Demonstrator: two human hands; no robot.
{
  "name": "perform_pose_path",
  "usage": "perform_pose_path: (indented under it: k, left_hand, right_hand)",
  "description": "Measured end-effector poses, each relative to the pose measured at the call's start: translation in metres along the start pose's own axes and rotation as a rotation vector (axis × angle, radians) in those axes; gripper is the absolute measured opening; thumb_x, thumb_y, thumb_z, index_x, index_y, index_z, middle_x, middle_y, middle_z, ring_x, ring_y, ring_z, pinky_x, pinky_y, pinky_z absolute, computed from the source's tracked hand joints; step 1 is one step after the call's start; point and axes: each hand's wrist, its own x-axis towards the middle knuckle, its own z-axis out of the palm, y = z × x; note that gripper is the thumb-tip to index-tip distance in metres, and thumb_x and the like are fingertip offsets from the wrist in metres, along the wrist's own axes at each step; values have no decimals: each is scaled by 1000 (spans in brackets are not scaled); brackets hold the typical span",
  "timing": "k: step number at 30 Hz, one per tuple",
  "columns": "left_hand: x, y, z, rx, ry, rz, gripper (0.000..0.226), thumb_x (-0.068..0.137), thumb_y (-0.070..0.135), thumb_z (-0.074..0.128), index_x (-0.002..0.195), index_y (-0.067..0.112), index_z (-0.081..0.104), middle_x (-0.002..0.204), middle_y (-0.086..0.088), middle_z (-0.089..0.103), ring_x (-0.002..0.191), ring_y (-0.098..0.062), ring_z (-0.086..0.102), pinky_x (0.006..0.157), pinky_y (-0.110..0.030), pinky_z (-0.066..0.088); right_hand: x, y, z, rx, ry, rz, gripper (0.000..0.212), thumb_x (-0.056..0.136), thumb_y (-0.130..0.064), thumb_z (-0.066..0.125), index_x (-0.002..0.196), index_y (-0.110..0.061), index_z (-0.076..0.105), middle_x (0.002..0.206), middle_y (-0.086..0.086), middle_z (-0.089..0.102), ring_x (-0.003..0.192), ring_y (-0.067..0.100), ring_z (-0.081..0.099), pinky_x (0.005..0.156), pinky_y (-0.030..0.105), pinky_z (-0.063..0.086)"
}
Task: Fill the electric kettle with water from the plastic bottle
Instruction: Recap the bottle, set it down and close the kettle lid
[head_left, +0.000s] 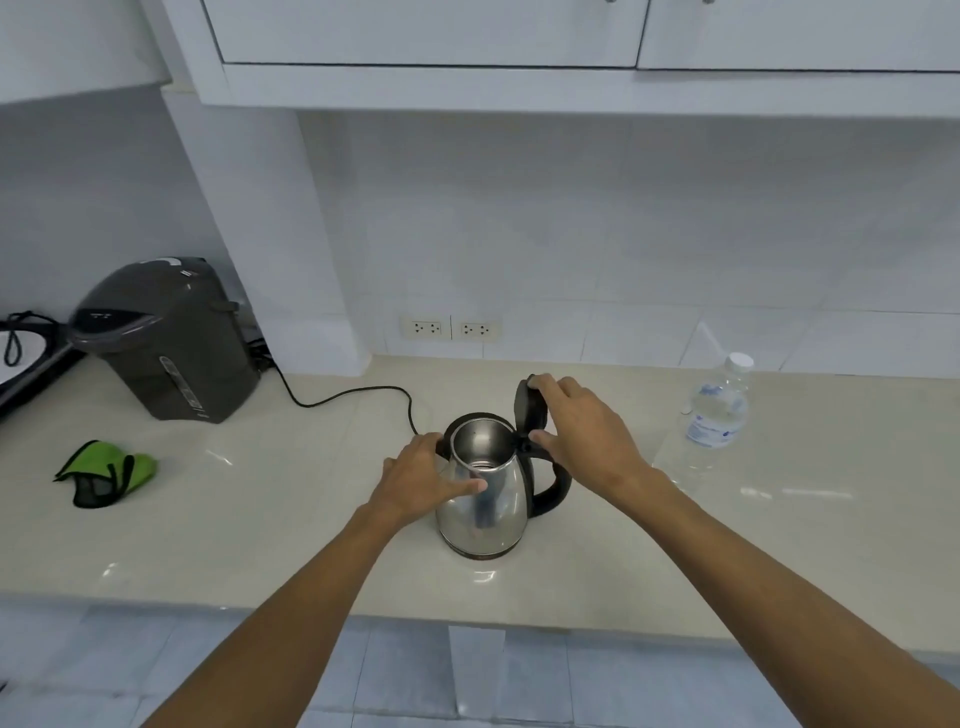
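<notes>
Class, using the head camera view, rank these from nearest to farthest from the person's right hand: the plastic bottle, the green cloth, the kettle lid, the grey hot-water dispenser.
1. Kettle lid: touching the right hand, raised open.
2. Plastic bottle: to the right, capped, upright.
3. Green cloth: far left, near the counter's front.
4. Grey hot-water dispenser: far left, against the wall; close to the cloth's rank.

— What's the person wearing on the arms?
— Nothing that shows. Both forearms are bare up to the frame's bottom edge; no sleeves visible.
— Anything on the left hand (415, 480) or right hand (582, 431)?
— Both bare: no gloves.
</notes>
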Motion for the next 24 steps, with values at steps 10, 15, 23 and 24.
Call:
perform_pose_path:
  k: [10,15,23,24]
  left_hand:
    - [6,-11,1,-164,-87,-18,109,58,79,86,148,30,49,144,11,62,132,-17,58,112,-43,52]
    - [10,-16,2,-196,-95,-49,108,55,80,88,146,35,51,137,14,65,129,-13,61,111,-42,53]
    - [11,-23,9,-256,-79,-61,119,47,86,88,149,36,49,139,16,64,132,-11,59,113,-42,52]
    - [11,-23,10,-266,-75,-58,120,46,87,87,148,35,50,139,15,64,131,-11,59,113,-41,52]
  right_hand:
    - [50,-3,12,63,-308,-138,100,78,-56,75,158,-27,22,160,-2,36,140,24,41,106,43,46]
    - [66,-9,22,84,-412,-163,102,72,-59,76,156,-26,29,155,-2,44,138,21,44,107,38,44]
    - [74,-9,42,66,-468,-218,105,65,-63,77,152,-23,34,141,-1,54,126,21,52,100,38,49]
    - [75,-8,44,64,-470,-221,105,64,-64,77,151,-23,35,140,-2,54,125,22,52,99,39,50]
